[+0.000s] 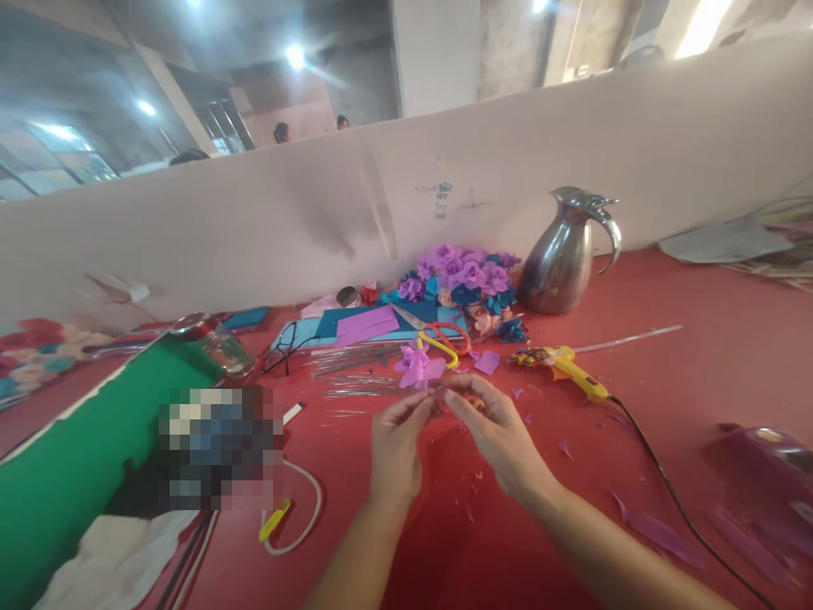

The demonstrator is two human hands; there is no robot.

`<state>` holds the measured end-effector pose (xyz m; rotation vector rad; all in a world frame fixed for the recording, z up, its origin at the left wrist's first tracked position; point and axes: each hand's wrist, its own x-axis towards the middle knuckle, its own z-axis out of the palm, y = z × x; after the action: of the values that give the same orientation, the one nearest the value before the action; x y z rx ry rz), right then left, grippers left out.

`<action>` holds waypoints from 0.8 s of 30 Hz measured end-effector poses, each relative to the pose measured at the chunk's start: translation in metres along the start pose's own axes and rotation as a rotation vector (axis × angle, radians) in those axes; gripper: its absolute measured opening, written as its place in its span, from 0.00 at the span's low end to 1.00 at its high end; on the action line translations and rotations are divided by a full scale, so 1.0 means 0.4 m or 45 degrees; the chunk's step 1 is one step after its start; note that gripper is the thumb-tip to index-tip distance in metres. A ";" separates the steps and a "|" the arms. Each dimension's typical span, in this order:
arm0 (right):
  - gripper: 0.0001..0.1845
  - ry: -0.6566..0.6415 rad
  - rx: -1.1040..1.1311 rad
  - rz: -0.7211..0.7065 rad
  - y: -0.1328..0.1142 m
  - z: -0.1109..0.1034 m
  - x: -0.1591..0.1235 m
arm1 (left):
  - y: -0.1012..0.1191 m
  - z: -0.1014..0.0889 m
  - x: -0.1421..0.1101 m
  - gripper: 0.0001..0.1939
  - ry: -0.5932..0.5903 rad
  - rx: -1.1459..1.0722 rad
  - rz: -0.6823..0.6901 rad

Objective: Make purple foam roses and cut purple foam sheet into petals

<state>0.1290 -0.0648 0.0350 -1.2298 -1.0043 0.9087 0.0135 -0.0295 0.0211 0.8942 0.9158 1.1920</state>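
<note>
My left hand (400,449) and my right hand (499,432) meet over the table, thumbs and fingers pinched close together. A purple paper flower (417,364) with loose petals rises just beyond the fingertips, and its base appears to be in my left hand's pinch. What lies between my right fingertips is too small to make out. Behind the flower are scissors (445,337) with orange and yellow handles, a purple paper sheet (367,325) and thin wires (356,385). A yellow hot glue gun (575,370) lies to the right with a glue stick in its rear.
A steel jug (559,258) stands by the white partition (254,220), beside a heap of paper flowers (467,275). To the left are a glass jar (219,343), eyeglasses (289,347) and a green box (82,432). A black cord (660,466) crosses the right side; purple scraps (660,529) lie about.
</note>
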 end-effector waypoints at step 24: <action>0.10 -0.029 0.454 0.222 0.012 0.007 0.012 | -0.015 0.021 -0.019 0.08 -0.222 0.052 -0.125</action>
<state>0.1277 -0.0590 0.0310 -1.0149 -0.7202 1.1834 0.0223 -0.0384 0.0194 0.9596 0.8354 0.9983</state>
